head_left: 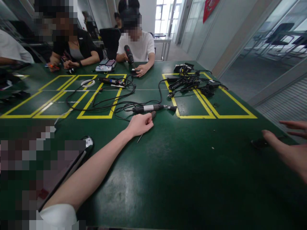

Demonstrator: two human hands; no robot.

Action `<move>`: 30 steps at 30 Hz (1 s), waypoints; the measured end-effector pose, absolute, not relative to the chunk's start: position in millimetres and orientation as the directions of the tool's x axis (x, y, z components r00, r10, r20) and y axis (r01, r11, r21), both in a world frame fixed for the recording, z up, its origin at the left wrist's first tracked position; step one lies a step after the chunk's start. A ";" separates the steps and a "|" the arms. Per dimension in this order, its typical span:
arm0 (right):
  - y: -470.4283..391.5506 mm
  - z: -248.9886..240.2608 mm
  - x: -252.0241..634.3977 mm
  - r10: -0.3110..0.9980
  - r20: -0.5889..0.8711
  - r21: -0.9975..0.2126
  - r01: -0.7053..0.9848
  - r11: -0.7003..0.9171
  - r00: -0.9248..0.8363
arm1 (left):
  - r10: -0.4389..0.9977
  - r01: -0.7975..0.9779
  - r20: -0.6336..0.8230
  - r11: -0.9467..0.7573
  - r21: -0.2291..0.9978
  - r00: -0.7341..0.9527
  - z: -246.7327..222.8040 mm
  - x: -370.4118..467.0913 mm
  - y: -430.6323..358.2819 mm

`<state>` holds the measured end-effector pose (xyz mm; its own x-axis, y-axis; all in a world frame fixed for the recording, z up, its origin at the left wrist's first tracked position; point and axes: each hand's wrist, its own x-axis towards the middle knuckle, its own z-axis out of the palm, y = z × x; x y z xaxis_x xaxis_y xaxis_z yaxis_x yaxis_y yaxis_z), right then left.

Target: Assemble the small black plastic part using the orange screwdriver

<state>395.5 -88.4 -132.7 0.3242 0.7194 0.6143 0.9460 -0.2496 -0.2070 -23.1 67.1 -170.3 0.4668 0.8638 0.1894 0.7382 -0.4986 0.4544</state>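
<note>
My left hand [140, 124] reaches out over the green table [182, 179] and is closed around a small screwdriver [146, 126]; its dark handle sticks out past my fingers and its thin shaft points back toward me. Just beyond it lies an electric screwdriver [153, 108] with a black cable. My right hand [289, 148] hovers at the table's right edge with fingers spread and nothing in it, next to a small dark object [259, 143].
Yellow tape boxes [216, 116] mark the tabletop. A heap of black cables and adapters [189, 83] lies at the far right. Two people sit across the table; one holds a dark tool [129, 53]. A tilted dark device [69, 169] lies near my left elbow.
</note>
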 end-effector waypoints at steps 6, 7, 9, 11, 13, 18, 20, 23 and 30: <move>-19.2 -127.2 344.0 0.919 0.391 -0.215 0.968 0.131 -0.037 | 0.865 0.735 0.187 -0.496 0.462 0.466 -170.3 -23.4 67.3; -6.6 -128.8 338.5 0.950 0.312 -0.254 0.961 0.108 -0.025 | 0.863 0.732 0.189 -0.499 0.464 0.468 -170.5 -23.4 67.3; 13.2 -133.6 333.9 0.984 0.176 -0.322 0.946 0.030 0.029 | 0.860 0.728 0.193 -0.504 0.464 0.472 -171.1 -23.0 67.4; 24.3 -139.4 336.4 0.992 0.119 -0.351 0.936 -0.007 0.052 | 0.858 0.728 0.193 -0.508 0.460 0.477 -171.6 -22.5 67.4; 28.6 -145.0 342.3 0.993 0.103 -0.361 0.933 -0.014 0.055 | 0.857 0.730 0.192 -0.509 0.457 0.478 -171.6 -21.8 67.3; 30.8 -152.7 348.3 0.994 0.110 -0.348 0.937 0.027 0.012 | 0.859 0.729 0.193 -0.506 0.461 0.474 -171.2 -21.2 66.3; 31.4 -152.3 344.6 0.993 0.116 -0.330 0.943 0.053 -0.015 | 0.858 0.726 0.194 -0.508 0.465 0.476 -171.5 -21.2 66.2; 29.0 -149.7 339.0 0.992 0.124 -0.298 0.953 0.060 -0.024 | 0.855 0.722 0.198 -0.512 0.466 0.479 -172.2 -21.3 66.6; -4.5 -139.3 354.2 0.947 0.316 -0.343 0.937 0.058 0.058 | 0.856 0.726 0.188 -0.510 0.461 0.482 -171.0 -21.6 67.5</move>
